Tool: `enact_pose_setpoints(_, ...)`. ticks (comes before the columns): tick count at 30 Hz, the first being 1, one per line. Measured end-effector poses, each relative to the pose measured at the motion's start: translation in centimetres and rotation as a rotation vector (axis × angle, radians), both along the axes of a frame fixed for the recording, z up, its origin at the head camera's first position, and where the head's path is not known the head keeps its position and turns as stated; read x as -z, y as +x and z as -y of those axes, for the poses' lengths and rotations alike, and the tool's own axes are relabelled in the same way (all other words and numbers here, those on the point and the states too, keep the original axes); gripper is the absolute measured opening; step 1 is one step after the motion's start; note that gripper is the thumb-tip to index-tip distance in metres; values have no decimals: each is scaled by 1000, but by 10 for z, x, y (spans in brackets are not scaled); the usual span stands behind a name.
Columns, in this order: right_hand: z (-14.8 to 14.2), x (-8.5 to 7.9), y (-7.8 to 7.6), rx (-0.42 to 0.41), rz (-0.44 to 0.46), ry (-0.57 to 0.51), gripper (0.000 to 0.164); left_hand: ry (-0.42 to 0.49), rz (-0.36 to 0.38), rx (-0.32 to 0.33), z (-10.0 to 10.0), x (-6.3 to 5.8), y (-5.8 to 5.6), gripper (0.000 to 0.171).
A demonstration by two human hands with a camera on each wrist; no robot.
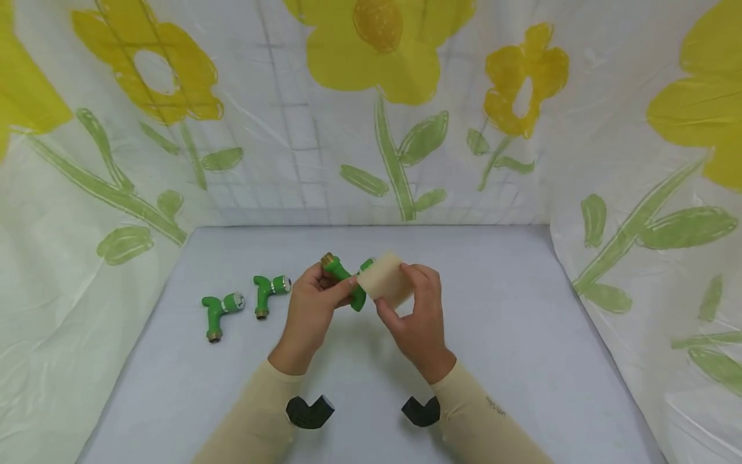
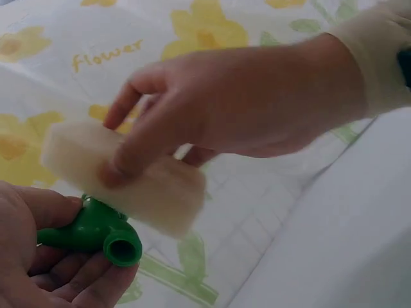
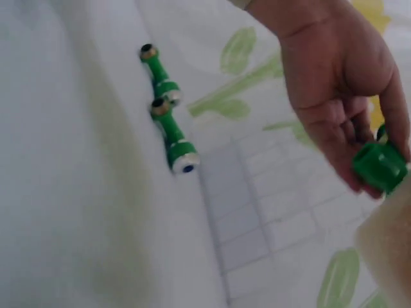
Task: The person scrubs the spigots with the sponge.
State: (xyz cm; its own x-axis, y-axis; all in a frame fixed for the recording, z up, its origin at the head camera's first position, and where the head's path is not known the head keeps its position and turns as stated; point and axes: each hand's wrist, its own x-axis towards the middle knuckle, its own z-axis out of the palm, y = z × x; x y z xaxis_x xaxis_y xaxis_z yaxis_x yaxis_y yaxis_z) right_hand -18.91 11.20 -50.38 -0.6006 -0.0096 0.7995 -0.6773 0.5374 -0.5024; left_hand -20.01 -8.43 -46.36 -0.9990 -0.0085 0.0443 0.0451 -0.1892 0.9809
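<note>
My left hand point(image 1: 310, 312) grips a green tap point(image 1: 341, 269) with a brass-coloured threaded end, thumb on top and fingers beneath. In the left wrist view, the round open mouth of the tap point(image 2: 122, 249) faces the camera. Between thumb and fingers, my right hand point(image 1: 423, 316) holds a cream sponge block point(image 1: 386, 281). The sponge overlaps part of the tap in the head view and sits right against its upper side in the left wrist view. At the right wrist view's edge, both the tap point(image 3: 377, 167) and the sponge point(image 3: 393, 240) are partly cut off.
Two more green taps, a nearer one point(image 1: 216, 316) and a farther one point(image 1: 263, 296), lie on the white table point(image 1: 510, 309) left of my hands. A curtain point(image 1: 278, 129) with painted yellow flowers closes off the back and sides. Black curved pieces point(image 1: 310, 412) show at both wrists.
</note>
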Motion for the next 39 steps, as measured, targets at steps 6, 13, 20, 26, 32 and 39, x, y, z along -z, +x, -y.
enact_pose_setpoints(6,-1,-4,-5,-20,-38,47,65,43,-38,-24,0,-3,2,19)
enact_pose_setpoints(13,-5,-5,-2,-93,-64,38,59,84,-7,51,3,-6,0,19)
enact_pose_setpoints(20,-6,-13,-2,-95,-134,125,53,120,-37,44,6,-5,0,12)
enact_pose_setpoints(26,-4,-15,2,-121,-209,126,43,142,1,122,7,-5,-3,14)
enact_pose_setpoints(32,-3,-15,3,-125,-251,123,36,176,22,183,12,-3,-3,14)
enact_pose_setpoints(39,-3,-16,7,-311,-56,-52,55,248,15,318,18,-2,-4,18)
